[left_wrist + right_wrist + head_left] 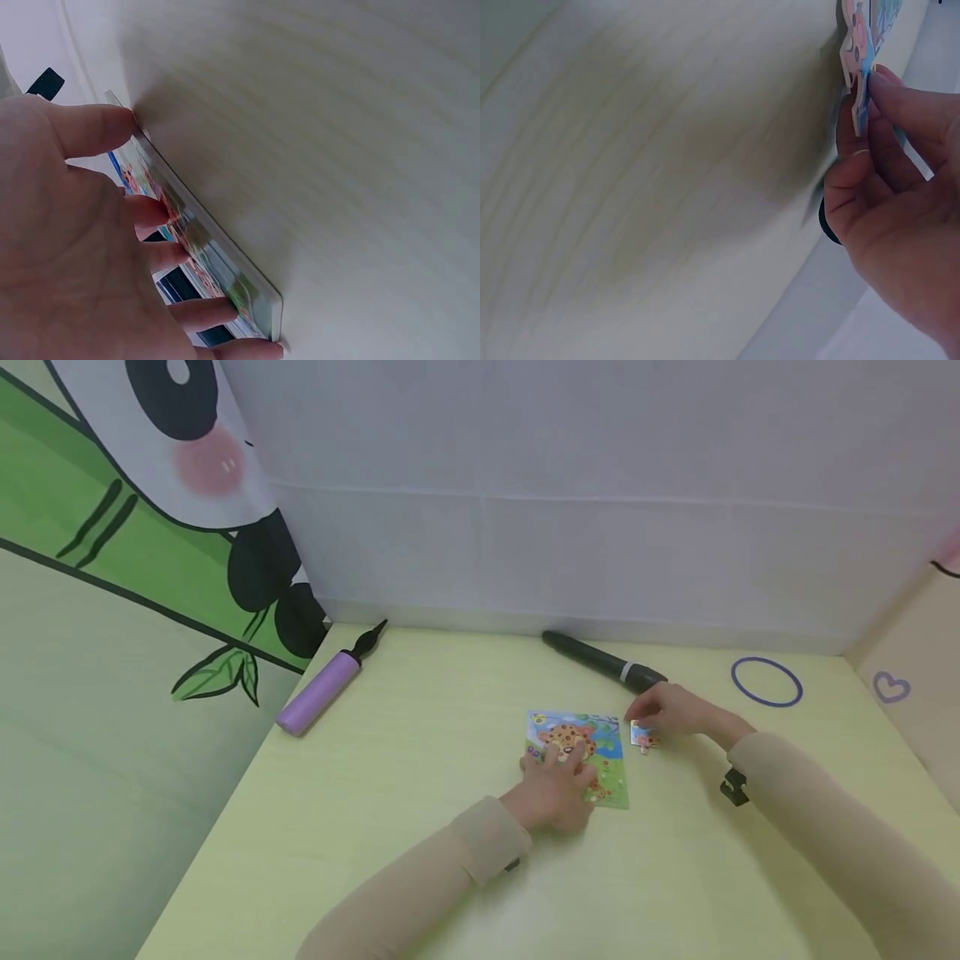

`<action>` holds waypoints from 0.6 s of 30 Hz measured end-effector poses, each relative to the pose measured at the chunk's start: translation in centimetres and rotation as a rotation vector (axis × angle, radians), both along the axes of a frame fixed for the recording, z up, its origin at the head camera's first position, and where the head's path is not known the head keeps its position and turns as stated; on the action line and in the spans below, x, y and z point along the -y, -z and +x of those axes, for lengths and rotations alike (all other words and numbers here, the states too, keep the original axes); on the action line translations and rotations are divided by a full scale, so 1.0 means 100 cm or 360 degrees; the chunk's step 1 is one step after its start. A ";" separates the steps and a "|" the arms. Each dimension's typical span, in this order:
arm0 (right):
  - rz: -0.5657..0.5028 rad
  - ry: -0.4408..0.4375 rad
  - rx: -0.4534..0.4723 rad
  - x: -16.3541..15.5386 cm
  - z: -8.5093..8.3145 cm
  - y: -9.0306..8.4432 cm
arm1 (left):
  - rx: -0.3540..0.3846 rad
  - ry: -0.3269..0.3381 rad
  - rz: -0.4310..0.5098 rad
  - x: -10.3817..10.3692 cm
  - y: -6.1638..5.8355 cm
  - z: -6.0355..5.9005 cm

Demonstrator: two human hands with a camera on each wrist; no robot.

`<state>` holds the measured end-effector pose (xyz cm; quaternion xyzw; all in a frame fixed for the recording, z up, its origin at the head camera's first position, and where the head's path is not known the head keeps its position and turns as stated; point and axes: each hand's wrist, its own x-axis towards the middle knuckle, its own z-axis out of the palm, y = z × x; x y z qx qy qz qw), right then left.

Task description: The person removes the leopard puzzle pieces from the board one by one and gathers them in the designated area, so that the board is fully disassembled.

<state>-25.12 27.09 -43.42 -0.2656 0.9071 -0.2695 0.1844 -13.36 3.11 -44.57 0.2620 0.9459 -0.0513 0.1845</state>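
**One hand pins the puzzle board, the other pinches a loose piece**

Your left hand (557,785) lies flat on the picture puzzle (579,753), fingers straight and spread over its near-left part. That looks like a steadying hold that keeps the thin board from sliding on the smooth table (420,827). The left wrist view shows the fingertips (112,120) pressing the board's face, its edge bare beside them.

Your right hand (670,712) pinches a small puzzle piece (642,737) between thumb and fingers, just right of the board's upper right corner and apart from it. From the right wrist view the piece (857,45) stands on edge in that pinch, which probably leaves its face free to turn and line up.

Room is open in front of and left of the board: bare tabletop runs toward you and out to the purple pump (322,689) near the left wall. Behind the right hand the black microphone (603,662) lies near the knuckles, so a backward lift is tight there. The blue ring (767,681) sits well to the right, out of the way. The table's right edge is well beyond your right sleeve.
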 end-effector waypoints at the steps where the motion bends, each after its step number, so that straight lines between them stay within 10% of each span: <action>1: 0.0000 0.0003 -0.0020 0.000 0.000 0.001 | -0.0005 0.0001 0.0013 0.000 0.000 0.000; 18: -0.0026 0.0051 -0.0339 -0.003 0.006 0.012 | -0.0134 0.0070 0.0163 -0.006 0.009 0.004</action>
